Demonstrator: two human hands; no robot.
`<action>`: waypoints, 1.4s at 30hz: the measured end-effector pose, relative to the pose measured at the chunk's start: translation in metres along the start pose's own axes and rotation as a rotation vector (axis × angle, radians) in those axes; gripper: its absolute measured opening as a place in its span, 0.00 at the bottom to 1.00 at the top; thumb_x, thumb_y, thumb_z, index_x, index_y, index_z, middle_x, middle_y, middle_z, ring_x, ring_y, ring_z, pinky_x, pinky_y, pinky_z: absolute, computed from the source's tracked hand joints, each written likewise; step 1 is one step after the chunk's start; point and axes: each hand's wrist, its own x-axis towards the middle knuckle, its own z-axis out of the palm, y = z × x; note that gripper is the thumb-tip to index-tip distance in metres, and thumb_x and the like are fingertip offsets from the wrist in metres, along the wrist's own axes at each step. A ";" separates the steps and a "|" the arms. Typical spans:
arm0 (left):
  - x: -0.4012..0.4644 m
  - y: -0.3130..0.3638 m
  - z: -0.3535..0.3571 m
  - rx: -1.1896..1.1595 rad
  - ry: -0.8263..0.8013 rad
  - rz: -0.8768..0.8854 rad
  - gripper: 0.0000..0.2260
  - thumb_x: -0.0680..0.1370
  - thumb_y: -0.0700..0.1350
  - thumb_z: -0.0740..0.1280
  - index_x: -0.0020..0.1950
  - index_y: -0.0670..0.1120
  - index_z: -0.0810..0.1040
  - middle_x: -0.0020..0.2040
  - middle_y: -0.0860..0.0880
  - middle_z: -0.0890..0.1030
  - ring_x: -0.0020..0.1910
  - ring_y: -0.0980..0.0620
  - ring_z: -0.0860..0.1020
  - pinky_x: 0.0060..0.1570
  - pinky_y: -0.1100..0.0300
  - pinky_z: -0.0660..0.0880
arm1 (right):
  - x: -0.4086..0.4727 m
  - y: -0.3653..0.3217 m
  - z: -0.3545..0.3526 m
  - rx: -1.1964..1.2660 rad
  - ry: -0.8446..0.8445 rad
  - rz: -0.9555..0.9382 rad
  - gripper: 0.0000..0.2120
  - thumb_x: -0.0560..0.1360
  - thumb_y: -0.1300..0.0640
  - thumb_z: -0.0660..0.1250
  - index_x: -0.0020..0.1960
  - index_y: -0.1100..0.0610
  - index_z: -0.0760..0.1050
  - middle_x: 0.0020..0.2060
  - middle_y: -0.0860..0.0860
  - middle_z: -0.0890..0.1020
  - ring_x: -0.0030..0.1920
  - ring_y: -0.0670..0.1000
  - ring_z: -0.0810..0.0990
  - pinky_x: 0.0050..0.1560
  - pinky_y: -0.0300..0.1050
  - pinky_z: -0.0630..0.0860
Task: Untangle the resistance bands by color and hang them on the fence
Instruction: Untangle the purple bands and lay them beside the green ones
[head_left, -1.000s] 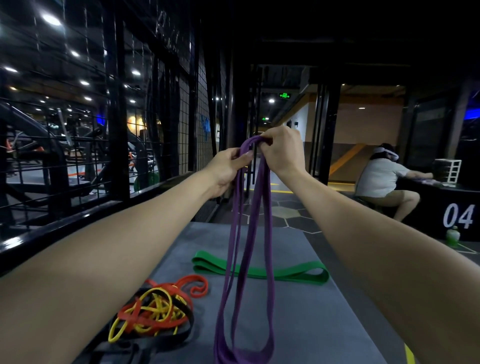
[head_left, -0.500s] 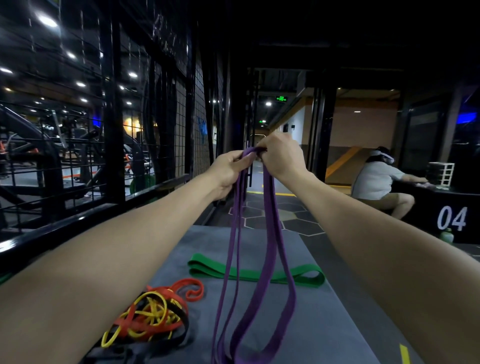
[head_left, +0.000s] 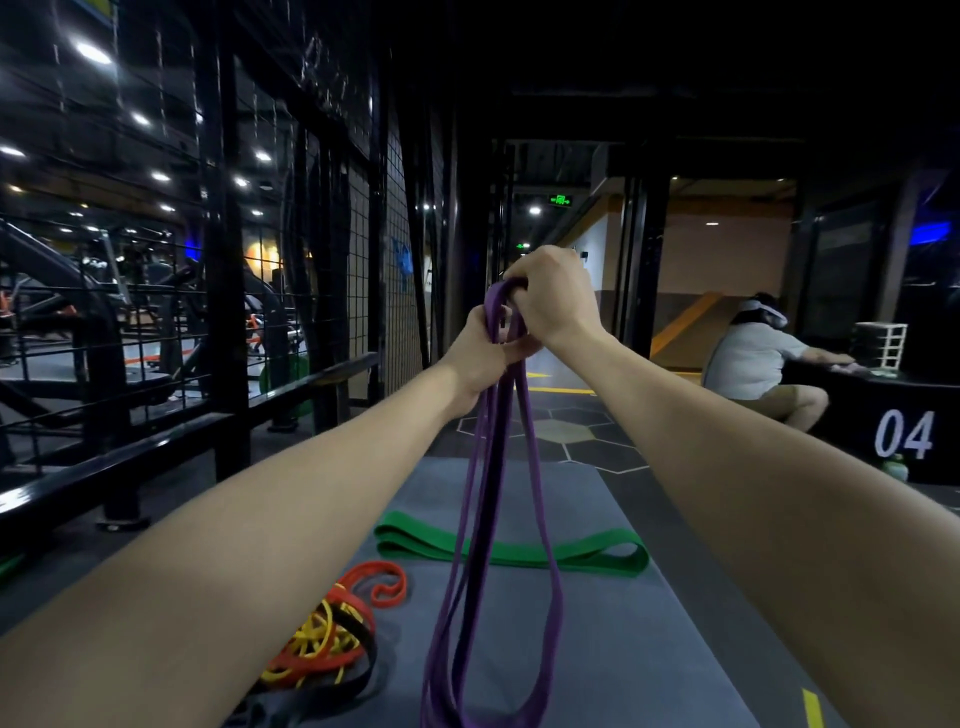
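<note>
Both my hands hold the top of a purple resistance band (head_left: 493, 519) out in front of me. My right hand (head_left: 553, 301) grips its folded top, and my left hand (head_left: 480, 353) grips the strands just below. The band hangs in long loops down to the grey mat (head_left: 649, 623). A green band (head_left: 587, 556) lies flat across the mat behind it. A tangle of red, yellow and black bands (head_left: 332, 639) sits on the mat's left side. The black wire fence (head_left: 218, 291) runs along my left.
A seated person (head_left: 758, 364) is at the right by a black counter marked 04 (head_left: 904, 431). A green bottle (head_left: 896, 465) stands at the counter's foot. A low black rail (head_left: 130, 457) borders the mat on the left.
My hands have come closer together, the left now directly below the right. The hanging purple loops have swung and narrowed.
</note>
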 end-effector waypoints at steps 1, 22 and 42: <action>0.001 0.000 0.003 -0.005 0.018 0.019 0.23 0.71 0.42 0.73 0.63 0.40 0.68 0.52 0.44 0.78 0.54 0.48 0.77 0.54 0.52 0.75 | 0.001 0.000 -0.002 0.010 0.016 0.003 0.13 0.73 0.69 0.60 0.46 0.61 0.82 0.44 0.55 0.83 0.44 0.54 0.81 0.42 0.42 0.76; -0.036 -0.142 0.013 0.395 -0.218 -0.289 0.06 0.76 0.39 0.65 0.42 0.48 0.71 0.37 0.50 0.74 0.37 0.53 0.72 0.46 0.59 0.68 | -0.040 0.114 -0.047 -0.023 0.194 0.456 0.10 0.75 0.65 0.62 0.51 0.62 0.81 0.48 0.57 0.82 0.43 0.48 0.72 0.43 0.34 0.64; 0.029 -0.253 -0.089 1.206 -0.478 -0.233 0.05 0.78 0.40 0.62 0.44 0.49 0.69 0.46 0.45 0.75 0.47 0.46 0.75 0.48 0.55 0.69 | -0.208 0.215 0.189 0.496 0.014 1.253 0.12 0.70 0.65 0.71 0.33 0.56 0.71 0.37 0.56 0.79 0.44 0.62 0.82 0.50 0.59 0.79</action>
